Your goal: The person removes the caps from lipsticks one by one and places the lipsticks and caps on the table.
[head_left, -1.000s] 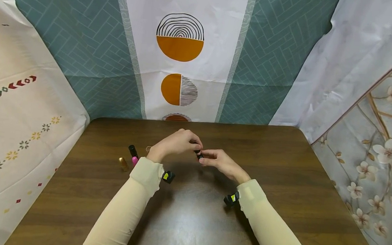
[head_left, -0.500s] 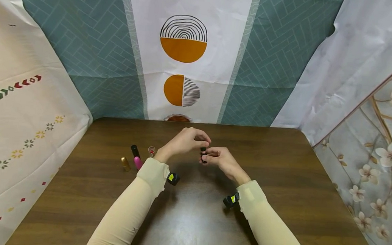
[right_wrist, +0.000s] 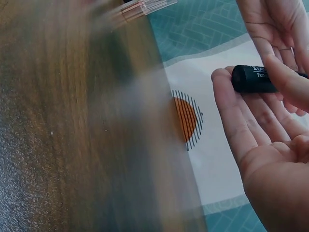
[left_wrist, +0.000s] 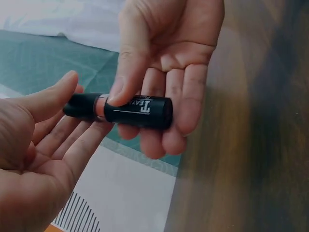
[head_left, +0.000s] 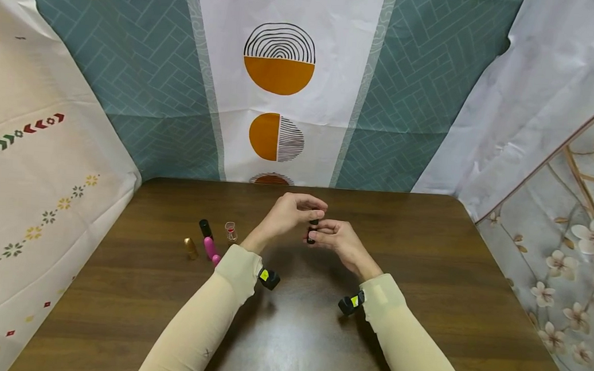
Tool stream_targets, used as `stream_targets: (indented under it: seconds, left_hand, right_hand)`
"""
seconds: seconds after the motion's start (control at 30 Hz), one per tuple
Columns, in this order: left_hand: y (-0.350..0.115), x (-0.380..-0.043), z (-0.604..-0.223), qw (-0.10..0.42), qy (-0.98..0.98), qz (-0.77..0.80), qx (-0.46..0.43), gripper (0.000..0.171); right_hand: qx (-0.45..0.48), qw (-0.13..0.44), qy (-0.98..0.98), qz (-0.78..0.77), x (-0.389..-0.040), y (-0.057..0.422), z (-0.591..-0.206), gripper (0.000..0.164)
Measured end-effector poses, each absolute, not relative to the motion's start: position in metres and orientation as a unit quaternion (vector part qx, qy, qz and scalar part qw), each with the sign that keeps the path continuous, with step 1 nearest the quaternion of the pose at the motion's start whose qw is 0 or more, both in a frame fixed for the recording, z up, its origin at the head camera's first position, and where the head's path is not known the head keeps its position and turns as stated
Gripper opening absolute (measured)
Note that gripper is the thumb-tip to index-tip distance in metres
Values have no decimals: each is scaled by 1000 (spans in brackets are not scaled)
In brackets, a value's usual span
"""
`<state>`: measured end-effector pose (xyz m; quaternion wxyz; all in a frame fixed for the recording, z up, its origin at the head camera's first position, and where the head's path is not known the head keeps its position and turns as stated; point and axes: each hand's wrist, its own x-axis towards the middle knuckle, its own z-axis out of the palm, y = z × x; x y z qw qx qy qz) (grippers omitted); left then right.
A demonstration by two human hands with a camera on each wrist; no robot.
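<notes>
Both hands meet over the table on a small black lipstick tube point(left_wrist: 137, 113) with white lettering. In the head view, my left hand point(head_left: 295, 211) is above and pinches the tube's upper end point(head_left: 314, 220) between thumb and fingers. My right hand point(head_left: 342, 241) grips the lettered lower part, its thumb lying along the side. A pinkish metallic band point(left_wrist: 101, 106) shows between the two black parts in the left wrist view. The tube stands nearly upright. In the right wrist view, the lettered end point(right_wrist: 253, 79) lies across the right fingers point(right_wrist: 231, 111), under the thumb.
Left of the left forearm stand a gold bullet-shaped tube point(head_left: 191, 249), a black tube point(head_left: 205, 228), pink pieces point(head_left: 210, 247) and a clear container point(head_left: 230, 231) with red inside. Patterned cloth point(head_left: 275, 132) hangs behind the brown table point(head_left: 402, 227).
My left hand has moved right, and the lipstick tube has gone from tilted to nearly upright. The right hand has stayed almost in place. More of the pieces on the left now show.
</notes>
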<state>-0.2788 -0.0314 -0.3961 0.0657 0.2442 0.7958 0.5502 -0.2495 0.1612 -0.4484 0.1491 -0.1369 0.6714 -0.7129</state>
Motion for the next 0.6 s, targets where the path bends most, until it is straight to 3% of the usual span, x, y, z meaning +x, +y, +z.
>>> stream_targets:
  seconds: [0.6]
  left_hand:
    - [-28,-280,-411,68,767,604,206,23]
  right_hand:
    - [-125,137,670,-718,-251,159,-452,40]
